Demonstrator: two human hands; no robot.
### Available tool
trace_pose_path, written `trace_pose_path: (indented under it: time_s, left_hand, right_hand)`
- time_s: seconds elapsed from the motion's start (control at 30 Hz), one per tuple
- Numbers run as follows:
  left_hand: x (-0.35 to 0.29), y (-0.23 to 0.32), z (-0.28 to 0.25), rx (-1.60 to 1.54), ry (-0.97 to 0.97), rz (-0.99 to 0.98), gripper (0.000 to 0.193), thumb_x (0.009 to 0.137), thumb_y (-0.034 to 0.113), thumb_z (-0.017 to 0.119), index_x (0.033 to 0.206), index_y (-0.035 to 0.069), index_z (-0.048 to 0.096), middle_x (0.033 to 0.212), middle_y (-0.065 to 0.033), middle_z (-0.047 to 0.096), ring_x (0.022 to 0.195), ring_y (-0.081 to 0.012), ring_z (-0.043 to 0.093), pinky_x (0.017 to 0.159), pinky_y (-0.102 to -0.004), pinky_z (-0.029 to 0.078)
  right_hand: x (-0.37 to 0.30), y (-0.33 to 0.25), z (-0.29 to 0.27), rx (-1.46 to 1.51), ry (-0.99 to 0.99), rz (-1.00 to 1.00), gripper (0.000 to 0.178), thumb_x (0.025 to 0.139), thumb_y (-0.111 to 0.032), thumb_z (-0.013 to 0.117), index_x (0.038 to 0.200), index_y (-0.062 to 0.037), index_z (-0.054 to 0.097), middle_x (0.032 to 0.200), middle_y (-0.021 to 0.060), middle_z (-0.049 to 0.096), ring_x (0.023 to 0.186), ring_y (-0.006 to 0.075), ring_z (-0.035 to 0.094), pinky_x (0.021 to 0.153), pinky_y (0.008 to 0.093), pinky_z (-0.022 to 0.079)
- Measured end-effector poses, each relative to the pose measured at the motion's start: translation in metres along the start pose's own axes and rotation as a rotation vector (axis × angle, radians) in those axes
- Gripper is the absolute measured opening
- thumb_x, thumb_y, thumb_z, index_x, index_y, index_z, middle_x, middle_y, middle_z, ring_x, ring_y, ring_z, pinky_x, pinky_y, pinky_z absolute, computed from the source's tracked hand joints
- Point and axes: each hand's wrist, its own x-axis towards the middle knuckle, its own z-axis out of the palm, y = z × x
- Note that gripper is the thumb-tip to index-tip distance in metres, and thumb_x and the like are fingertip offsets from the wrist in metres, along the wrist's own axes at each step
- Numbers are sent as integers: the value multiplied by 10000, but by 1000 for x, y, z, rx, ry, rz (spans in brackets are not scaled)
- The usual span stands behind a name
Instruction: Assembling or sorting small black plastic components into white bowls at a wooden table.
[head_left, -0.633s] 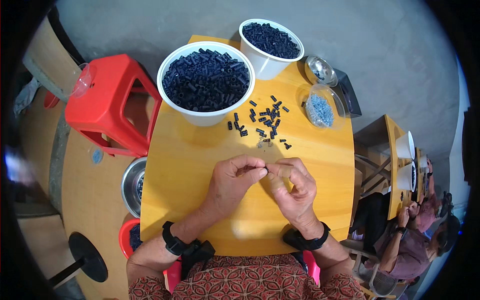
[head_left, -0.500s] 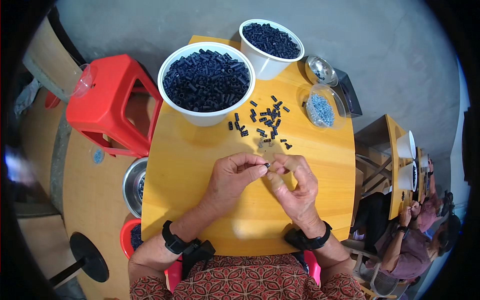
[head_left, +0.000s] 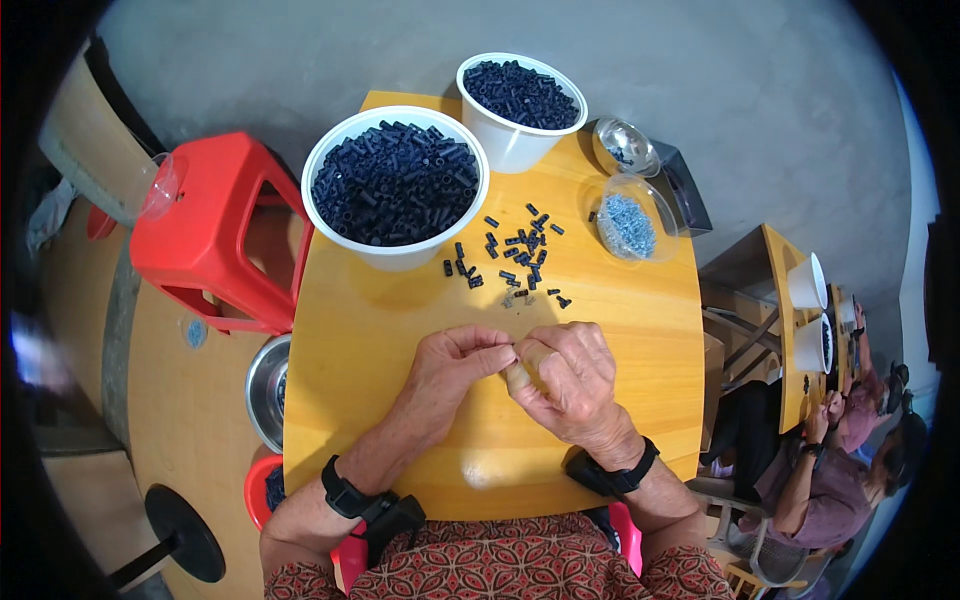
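Observation:
My left hand (head_left: pixel 430 375) is closed in a pinch over the table, thumb against forefinger, on a short black tube that the fingertips now almost wholly cover. My right hand (head_left: pixel 572 380) meets it there, its fingers curled and pressed together at the same spot; what they grip, if anything, is hidden. Beyond the hands lie several loose black tubes (head_left: pixel 525 254), with a few tiny metal bits (head_left: pixel 508 300) at their near edge. A white bucket (head_left: pixel 395 260) heaped with such tubes stands to the left of them.
A second filled white bucket (head_left: pixel 505 145) stands behind. Far right on the table (head_left: pixel 620 330) are a clear tub (head_left: pixel 668 212) of small silvery parts and a metal bowl (head_left: pixel 603 150). A red stool (head_left: pixel 190 225) and a metal basin (head_left: pixel 262 395) are at left. Other people (head_left: pixel 820 490) work at right.
My right hand has turned and closed in against my left fingertips; its fingers were more spread before. The small black tube showed between the fingertips and is now covered. The whole view has shifted slightly.

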Motion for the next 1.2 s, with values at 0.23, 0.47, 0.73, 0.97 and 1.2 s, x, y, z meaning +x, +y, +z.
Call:
trace_pose_path:
  time_s: [0.23, 0.47, 0.73, 0.97, 1.2]
  left_hand:
    - [-1, 5, 1, 4, -17, -24, 146, 837, 84, 679, 965, 15, 666, 902, -24, 650, 846, -86, 578, 789, -234, 460]
    - [-3, 9, 3, 107, -43, -19, 170, 849, 105, 678, 984, 2, 668, 924, -27, 655, 862, -84, 577, 790, -236, 462]
    - [-3, 16, 0, 180, -100, -48, 153, 838, 77, 676, 979, 16, 680, 913, -14, 659, 842, -76, 575, 787, -228, 452]
    - [1, 17, -7, 313, 42, 32, 129, 850, 75, 664, 962, 12, 676, 899, -18, 668, 826, -75, 585, 771, -224, 464]
    - [7, 17, -12, 236, 239, 202, 134, 870, 93, 651, 939, -21, 658, 845, 3, 649, 770, -49, 570, 694, -197, 468]
  right_hand:
    - [-2, 4, 0, 29, -12, 6, 253, 681, -38, 708, 918, 8, 630, 872, 104, 593, 755, 245, 578, 680, 349, 460]
    - [2, 6, -5, 6, -50, -47, 179, 661, -22, 713, 781, -18, 581, 841, 107, 594, 707, 249, 559, 638, 347, 446]
    - [3, 10, 0, 43, -18, -98, 243, 614, 5, 752, 794, -33, 593, 763, 86, 596, 630, 226, 553, 582, 321, 432]
    - [25, 18, -9, 227, -166, 26, 140, 722, -39, 701, 828, -10, 614, 800, 105, 600, 704, 266, 575, 635, 361, 461]
    - [64, 52, 16, 294, -337, 344, 152, 771, -104, 678, 869, -2, 624, 824, 131, 589, 765, 316, 591, 692, 408, 479]
